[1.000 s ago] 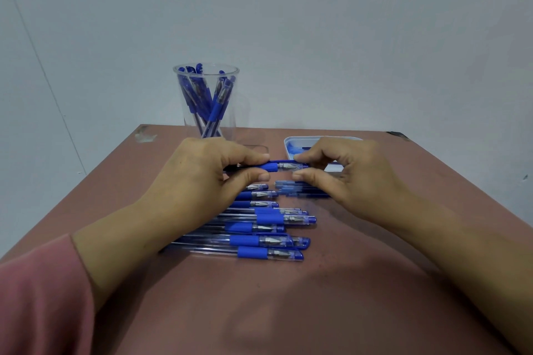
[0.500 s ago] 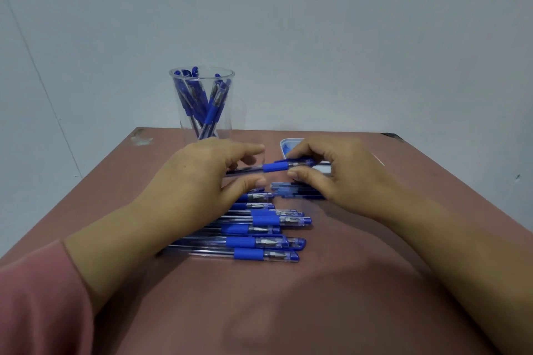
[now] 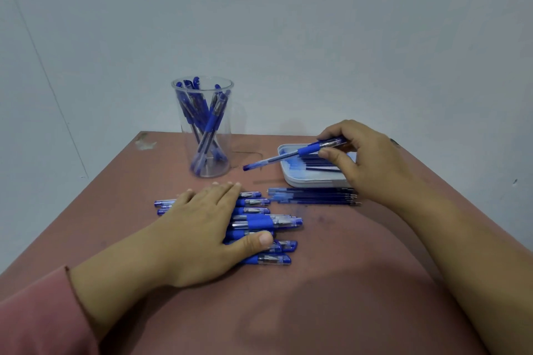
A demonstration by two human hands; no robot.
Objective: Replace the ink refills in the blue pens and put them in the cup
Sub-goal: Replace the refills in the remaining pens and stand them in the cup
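My right hand pinches a blue pen near its tip end, holding it in the air above the white tray, its far end pointing left toward the cup. My left hand lies flat with straight fingers on a row of several blue pens on the table. The clear plastic cup stands at the back left with several blue pens upright in it. A bundle of loose ink refills lies just in front of the tray, and more refills lie in the tray.
The reddish-brown table ends against a pale wall at the back. Its left edge runs diagonally near my pink sleeve. A chipped spot marks the back left corner.
My left hand let go of the pen and dropped flat onto the row of pens. My right hand carried the pen up and right over the tray.
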